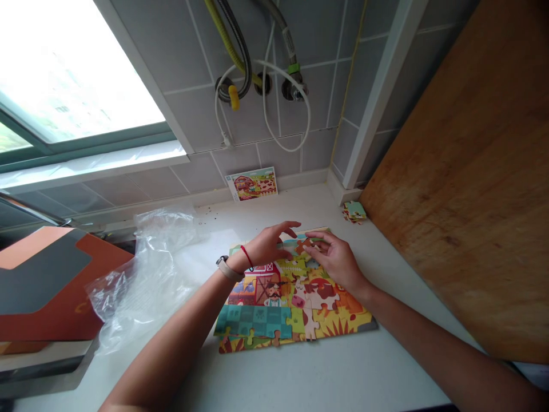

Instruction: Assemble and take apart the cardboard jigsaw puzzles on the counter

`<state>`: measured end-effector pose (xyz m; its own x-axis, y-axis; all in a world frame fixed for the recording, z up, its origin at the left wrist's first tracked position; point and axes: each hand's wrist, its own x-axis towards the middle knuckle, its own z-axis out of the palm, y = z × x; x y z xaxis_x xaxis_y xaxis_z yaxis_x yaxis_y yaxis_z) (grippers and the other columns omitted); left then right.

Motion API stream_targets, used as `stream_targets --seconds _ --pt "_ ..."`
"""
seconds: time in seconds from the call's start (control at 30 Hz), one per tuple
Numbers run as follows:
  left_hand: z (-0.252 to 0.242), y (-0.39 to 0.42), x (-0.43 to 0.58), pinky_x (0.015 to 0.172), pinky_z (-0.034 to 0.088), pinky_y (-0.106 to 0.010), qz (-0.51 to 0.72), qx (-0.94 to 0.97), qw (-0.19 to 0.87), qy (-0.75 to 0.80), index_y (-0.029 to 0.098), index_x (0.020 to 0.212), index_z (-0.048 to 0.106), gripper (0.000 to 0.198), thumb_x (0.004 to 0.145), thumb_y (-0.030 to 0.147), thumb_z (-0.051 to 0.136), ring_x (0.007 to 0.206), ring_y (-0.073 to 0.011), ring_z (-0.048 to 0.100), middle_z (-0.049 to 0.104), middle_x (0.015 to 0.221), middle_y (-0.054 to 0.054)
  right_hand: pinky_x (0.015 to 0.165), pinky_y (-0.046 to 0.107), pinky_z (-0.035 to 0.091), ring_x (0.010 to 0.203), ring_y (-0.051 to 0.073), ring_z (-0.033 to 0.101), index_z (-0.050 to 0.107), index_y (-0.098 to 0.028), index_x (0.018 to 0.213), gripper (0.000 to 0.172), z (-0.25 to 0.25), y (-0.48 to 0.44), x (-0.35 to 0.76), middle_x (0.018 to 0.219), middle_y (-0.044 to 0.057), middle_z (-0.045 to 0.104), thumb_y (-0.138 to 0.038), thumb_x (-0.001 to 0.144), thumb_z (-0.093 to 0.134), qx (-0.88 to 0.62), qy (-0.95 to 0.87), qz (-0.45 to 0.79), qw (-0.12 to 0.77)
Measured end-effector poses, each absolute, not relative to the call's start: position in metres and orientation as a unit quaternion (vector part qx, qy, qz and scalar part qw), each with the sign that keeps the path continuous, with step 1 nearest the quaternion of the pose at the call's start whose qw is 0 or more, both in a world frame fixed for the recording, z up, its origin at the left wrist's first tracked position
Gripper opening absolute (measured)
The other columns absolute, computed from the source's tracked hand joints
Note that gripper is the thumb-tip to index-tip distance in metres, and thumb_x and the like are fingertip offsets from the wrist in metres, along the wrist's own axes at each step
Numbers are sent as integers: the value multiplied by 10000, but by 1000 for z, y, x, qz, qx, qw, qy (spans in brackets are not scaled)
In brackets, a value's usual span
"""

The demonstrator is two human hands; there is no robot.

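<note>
A farm-scene jigsaw puzzle (323,294) with a cow and a farmer lies on the white counter below both hands. Between the thumb and fingers of my right hand (338,260) is a brownish puzzle piece (302,246), over the puzzle's upper part. My left hand (269,243) hovers just left of it, fingers curved and apart, with nothing visible in them. A teal checked joined strip (261,321) covers the puzzle's lower left corner. The puzzle's upper edge is partly hidden by my hands.
A small stack of puzzle pieces (354,212) sits at the back right, beside a wooden board (463,189). The reference picture card (253,184) leans on the tiled wall. Clear plastic bags (146,280) and an orange-grey box (47,286) stand left. Hoses and a white cable (286,150) hang above.
</note>
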<state>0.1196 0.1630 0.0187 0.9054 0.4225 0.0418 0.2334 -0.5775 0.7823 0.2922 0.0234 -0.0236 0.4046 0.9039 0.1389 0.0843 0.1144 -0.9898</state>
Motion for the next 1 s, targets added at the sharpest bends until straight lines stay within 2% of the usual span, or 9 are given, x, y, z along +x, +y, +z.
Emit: stream_targets --seconds 0.13,0.27,0.4,0.53,0.63,0.83,1.0 --pt "19 160 121 847 553 -289 114 882 422 175 242 1434 502 806 704 63 793 1064 -205 669 696 1248 -73 847 369 611 942 245 731 745 -206 1095 443 -32 26 295 1062 99 767 -429 723 836 -603 -421 344 584" --pt "24 158 122 864 549 -281 119 883 429 150 243 1393 557 676 766 108 768 1122 -214 658 690 1269 -73 812 367 606 895 244 743 739 -199 1012 432 -31 28 299 978 78 789 -455 686 861 -581 -412 405 573" --pt "29 158 121 880 545 -287 109 879 439 153 229 1347 608 586 790 164 777 1044 -201 677 688 1274 -85 751 343 593 811 227 737 722 -200 903 405 -24 27 301 871 48 781 -482 657 879 -567 -415 422 573" --pt "24 168 115 816 562 -320 69 873 436 205 241 1404 564 775 694 242 871 894 -191 684 691 1233 -103 703 313 569 806 215 719 721 -199 944 425 -21 25 303 900 54 770 -512 692 857 -583 -386 390 599" --pt "15 177 111 748 576 -322 48 811 524 256 209 1416 534 839 659 268 891 797 -169 685 687 1159 -111 677 298 555 780 202 703 717 -187 980 454 -19 25 305 901 57 764 -522 705 852 -591 -356 380 617" --pt "6 164 122 729 614 -333 107 564 764 293 173 1330 509 878 590 312 960 863 -209 725 709 1041 -92 651 273 557 765 180 695 675 -199 958 481 -13 27 315 916 33 754 -487 648 903 -565 -282 368 682" --pt "-9 145 137 624 603 -310 181 487 802 294 157 1349 441 930 606 360 962 696 -179 708 705 817 -6 661 295 583 766 187 705 659 -214 964 456 -8 26 319 904 16 747 -460 663 896 -559 -261 393 682"
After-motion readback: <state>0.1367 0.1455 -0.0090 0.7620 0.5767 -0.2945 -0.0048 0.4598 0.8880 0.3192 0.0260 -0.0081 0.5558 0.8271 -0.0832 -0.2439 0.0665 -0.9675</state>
